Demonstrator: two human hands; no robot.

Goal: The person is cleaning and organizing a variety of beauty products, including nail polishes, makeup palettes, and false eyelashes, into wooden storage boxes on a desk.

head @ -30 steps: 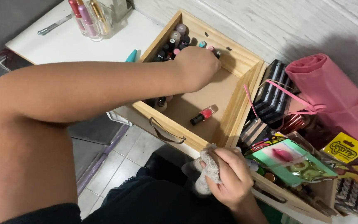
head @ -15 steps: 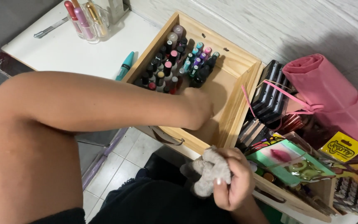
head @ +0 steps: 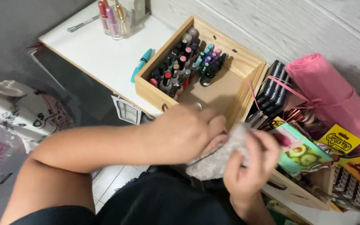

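Below the wooden drawer [head: 234,89] of nail polish bottles [head: 186,64], our left hand [head: 186,133] and right hand [head: 248,164], fingers of both closed around a grey cloth [head: 215,160], white surface [head: 101,54] beyond

Home vanity corner: wooden drawer [head: 238,89] of nail polish bottles [head: 184,66] (many colours), makeup palettes [head: 273,89]

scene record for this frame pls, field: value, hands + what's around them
left hand: closed around something hidden inside it, pressed against the grey cloth
right hand: grips the grey cloth from below
wooden box: open, on the white table, just beyond the hands
nail polish bottles: upright in rows at the far-left part of the box; rest of the floor bare
teal tube: lying left of the box
pink roll: right of the box
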